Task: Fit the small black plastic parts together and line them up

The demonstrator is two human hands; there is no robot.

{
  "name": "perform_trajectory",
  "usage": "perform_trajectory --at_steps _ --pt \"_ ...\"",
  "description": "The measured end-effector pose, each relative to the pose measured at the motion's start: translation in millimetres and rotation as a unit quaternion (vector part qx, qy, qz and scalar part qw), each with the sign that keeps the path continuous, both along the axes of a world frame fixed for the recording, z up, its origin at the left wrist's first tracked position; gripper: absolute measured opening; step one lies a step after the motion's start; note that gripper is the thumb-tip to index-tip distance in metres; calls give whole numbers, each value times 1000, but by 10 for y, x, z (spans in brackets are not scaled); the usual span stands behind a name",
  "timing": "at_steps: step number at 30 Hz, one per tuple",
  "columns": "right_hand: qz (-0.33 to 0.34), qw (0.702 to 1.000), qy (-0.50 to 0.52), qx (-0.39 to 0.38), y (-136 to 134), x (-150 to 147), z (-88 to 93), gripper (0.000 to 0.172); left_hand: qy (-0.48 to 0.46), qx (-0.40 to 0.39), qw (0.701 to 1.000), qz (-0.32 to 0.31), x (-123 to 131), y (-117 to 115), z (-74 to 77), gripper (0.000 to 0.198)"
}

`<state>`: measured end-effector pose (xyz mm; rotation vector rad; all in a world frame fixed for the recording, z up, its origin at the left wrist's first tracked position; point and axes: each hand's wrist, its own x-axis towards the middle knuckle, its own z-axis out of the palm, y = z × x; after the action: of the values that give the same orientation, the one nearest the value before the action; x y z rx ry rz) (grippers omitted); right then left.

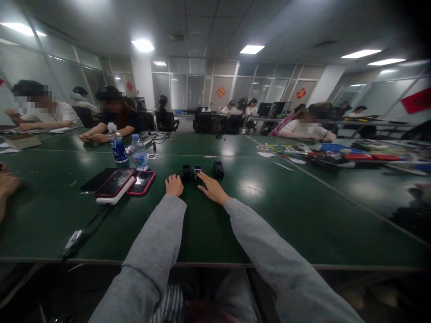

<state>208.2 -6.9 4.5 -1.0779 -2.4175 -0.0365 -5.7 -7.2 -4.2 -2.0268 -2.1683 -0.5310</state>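
Note:
Three small dark devices stand in a row on the green table [269,224]: a black one [186,170] at the left, one with a pale screen [197,168] in the middle, and a black box-like one [218,170] at the right. My left hand [174,185] rests on the table just in front of the left device, its fingers curled in; whatever they hold, if anything, is hidden. My right hand [213,188] reaches in with fingers extended, and its fingertips are at the middle device.
Left of my hands lie phones [114,183] on a white block, a red-edged phone [141,182] and two bottles [139,154]. Cables and tools [323,154] are piled at the right. Several people sit around, and another person's hand [8,184] is at the left edge.

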Motion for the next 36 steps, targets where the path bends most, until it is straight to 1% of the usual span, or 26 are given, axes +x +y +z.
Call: perform_trajectory --at_steps 2,4,7,10,12,14,16,18,20,22,24,26,28,30,32,34,36 --pt "-9 1000 16 -5 2 27 -1 54 3 0 1000 2 7 -9 6 40" --pt "-32 999 33 0 -19 36 17 50 5 -3 1000 8 13 -16 17 40" --pt "-86 994 65 13 -65 24 67 49 3 -9 1000 10 15 -19 29 40" --pt "-138 981 127 42 -61 55 110 50 -2 -14 1000 2 7 -12 26 41" --pt "-167 968 178 67 -1 126 109 51 -4 -12 1000 -1 -3 -5 16 41" --pt "-196 954 212 76 106 225 71 53 -4 -8 1000 -3 -14 4 4 41" --pt "-227 945 230 52 239 325 -4 55 -5 -7 1000 -7 -24 16 -8 41" --pt "-242 939 243 4 371 402 -99 60 -7 -12 1000 -13 -30 26 -14 42" --pt "-228 937 262 -30 481 448 -183 65 -9 -17 1000 -15 -30 29 -14 42" --pt "-198 939 276 -44 559 469 -231 68 -8 -16 1000 -11 -26 21 -7 43" --pt "-173 943 277 -61 601 478 -233 69 -5 -12 1000 -6 -23 6 3 43" --pt "-163 947 263 -79 598 478 -195 69 -3 -11 1000 -5 -22 -7 9 43" --pt "-172 952 246 -64 541 462 -136 66 -1 -12 1000 -8 -23 -12 10 43" --pt "-179 957 226 -19 432 419 -75 61 1 -11 1000 -11 -22 -10 8 43" --pt "-163 967 193 10 296 336 -31 56 1 -9 1000 -7 -17 -8 9 42" --pt "-133 980 151 7 171 224 -16 55 1 -7 1000 -2 -10 -11 16 41" --pt "-104 988 112 -21 84 111 -24 60 0 -9 1000 0 -5 -18 26 41"
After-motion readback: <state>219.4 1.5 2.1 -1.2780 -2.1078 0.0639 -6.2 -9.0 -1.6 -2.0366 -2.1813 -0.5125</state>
